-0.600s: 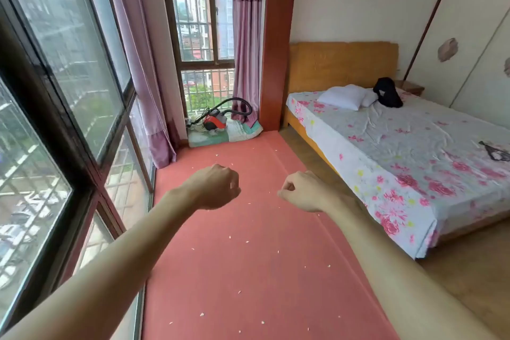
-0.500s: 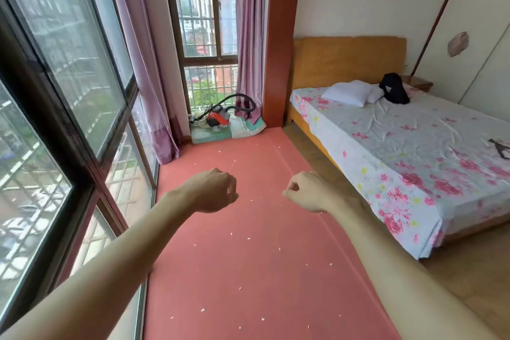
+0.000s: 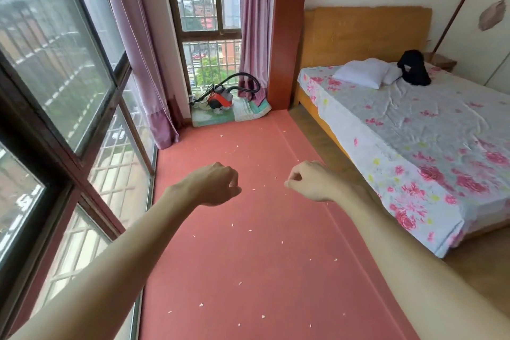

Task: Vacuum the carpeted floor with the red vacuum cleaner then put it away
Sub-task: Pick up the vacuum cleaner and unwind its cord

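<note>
Red carpet (image 3: pixel 262 246) runs between windows (image 3: pixel 55 63) and bed (image 3: pixel 427 132) to the vacuum (image 3: pixel 220 98); left hand (image 3: pixel 218 185), right hand (image 3: pixel 310 182) curled empty.

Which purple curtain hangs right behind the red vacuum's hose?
The right curtain, beside the wooden pillar; the left curtain hangs apart from the vacuum cleaner.

Open red carpet (image 3: pixel 248 243) runs ahead between a window wall (image 3: pixel 55 77) on the left and a bed (image 3: pixel 414 146) on the right. Folded bedding (image 3: pixel 249 114) bearing the red vacuum cleaner (image 3: pixel 220 98) fills the far end.
</note>
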